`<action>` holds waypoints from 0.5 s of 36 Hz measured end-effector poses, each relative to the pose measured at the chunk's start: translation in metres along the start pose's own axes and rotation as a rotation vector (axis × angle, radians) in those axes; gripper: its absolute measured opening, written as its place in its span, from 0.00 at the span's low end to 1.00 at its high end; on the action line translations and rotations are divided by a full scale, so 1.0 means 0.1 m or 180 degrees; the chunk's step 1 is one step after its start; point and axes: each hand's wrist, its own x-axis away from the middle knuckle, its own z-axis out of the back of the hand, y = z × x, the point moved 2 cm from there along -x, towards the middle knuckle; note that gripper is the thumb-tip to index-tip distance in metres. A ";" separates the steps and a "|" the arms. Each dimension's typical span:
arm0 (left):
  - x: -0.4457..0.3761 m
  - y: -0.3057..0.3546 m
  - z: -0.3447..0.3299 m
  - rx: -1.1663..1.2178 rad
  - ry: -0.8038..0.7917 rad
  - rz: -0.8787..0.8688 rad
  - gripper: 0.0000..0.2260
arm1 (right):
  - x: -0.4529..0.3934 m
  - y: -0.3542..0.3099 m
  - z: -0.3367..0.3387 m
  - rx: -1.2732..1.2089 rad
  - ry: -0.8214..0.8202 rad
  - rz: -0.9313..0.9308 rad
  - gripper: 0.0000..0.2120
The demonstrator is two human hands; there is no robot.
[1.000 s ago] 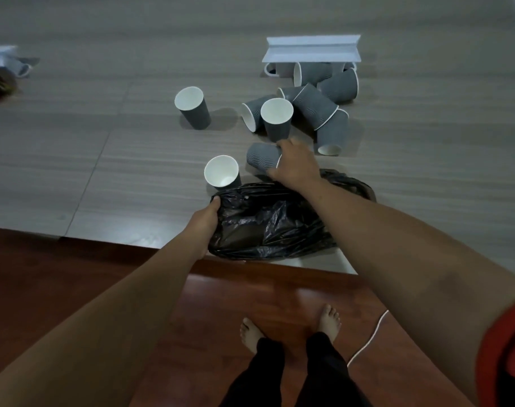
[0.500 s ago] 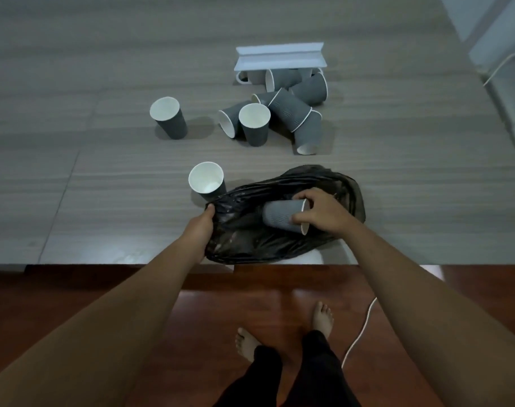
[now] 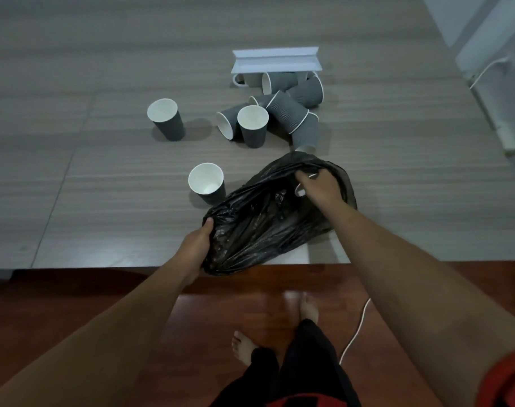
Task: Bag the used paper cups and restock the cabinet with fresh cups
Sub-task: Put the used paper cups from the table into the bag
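Left hand point(image 3: 196, 248) grips the black bag point(image 3: 268, 218) at its near edge on the table point(image 3: 74, 186). Right hand point(image 3: 319, 188) is at the bag's mouth, curled round a cup point(image 3: 301, 191). Bag: limp, slippery film; take hold at the rim. 3 cups upright; they look light and crushable.

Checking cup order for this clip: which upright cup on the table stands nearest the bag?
The upright cup beside the black bag; the other two upright ones stand farther back.
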 end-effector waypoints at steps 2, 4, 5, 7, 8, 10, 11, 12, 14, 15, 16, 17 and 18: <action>-0.01 0.02 0.01 0.0120 0.0049 0.0020 0.21 | 0.02 -0.07 0.03 0.0256 -0.0257 0.0218 0.24; -0.07 0.07 0.01 0.0275 0.0165 -0.0014 0.20 | -0.01 -0.14 0.09 0.0792 -0.0283 0.0521 0.20; -0.10 0.09 0.01 0.0341 0.0240 -0.0049 0.19 | -0.01 -0.17 0.14 0.1090 -0.0147 0.0744 0.18; -0.14 0.16 0.00 0.0420 0.0387 -0.0091 0.19 | 0.00 -0.30 0.25 0.1539 0.0305 0.1286 0.17; -0.16 0.18 -0.02 0.0461 0.0441 -0.0090 0.18 | 0.01 -0.35 0.30 0.1596 0.0500 0.1520 0.16; -0.17 0.21 -0.03 0.0442 0.0500 -0.0060 0.19 | 0.04 -0.46 0.34 0.1395 0.0703 0.1886 0.14; -0.17 0.22 -0.03 0.0420 0.0520 -0.0041 0.19 | 0.05 -0.51 0.33 0.1262 0.0714 0.2037 0.13; -0.18 0.23 -0.04 0.0414 0.0542 -0.0039 0.20 | 0.08 -0.58 0.30 0.1139 0.0651 0.2140 0.12; -0.18 0.24 -0.04 0.0378 0.0587 -0.0025 0.20 | 0.08 -0.69 0.13 0.0879 0.0407 0.2240 0.11; -0.19 0.25 -0.05 0.0355 0.0611 -0.0009 0.21 | 0.05 -0.75 0.03 0.0761 0.0265 0.2236 0.11; -0.20 0.24 -0.06 0.0328 0.0625 0.0008 0.22 | 0.03 -0.80 -0.09 0.0678 0.0106 0.2176 0.11; -0.19 0.23 -0.07 0.0289 0.0623 0.0045 0.22 | 0.00 -0.85 -0.22 0.0619 -0.0041 0.2099 0.12; -0.19 0.23 -0.07 0.0253 0.0634 0.0082 0.22 | -0.03 -0.91 -0.35 0.0611 -0.0219 0.1965 0.13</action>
